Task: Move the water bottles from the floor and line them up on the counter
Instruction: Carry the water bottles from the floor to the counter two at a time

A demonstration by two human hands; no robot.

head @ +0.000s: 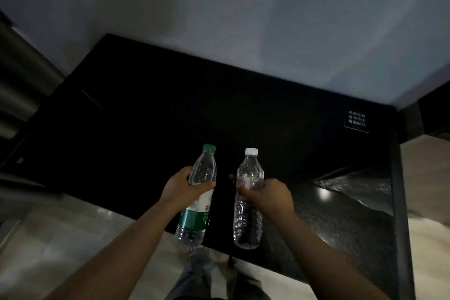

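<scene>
My left hand (181, 186) grips a clear water bottle with a green cap and green label (194, 220) around its upper body. My right hand (270, 196) grips a second clear bottle with a white cap (248, 224) at its middle. Both bottles are upright, side by side and a little apart, held in the air above the near edge of the black counter (170, 117). No bottle stands on the counter top in view.
The dark glossy counter runs from the left to a corner at the right, where a small sign with white characters (356, 121) lies. A pale wall (243, 7) rises behind it. My legs (209, 275) and the light floor (60, 238) show below.
</scene>
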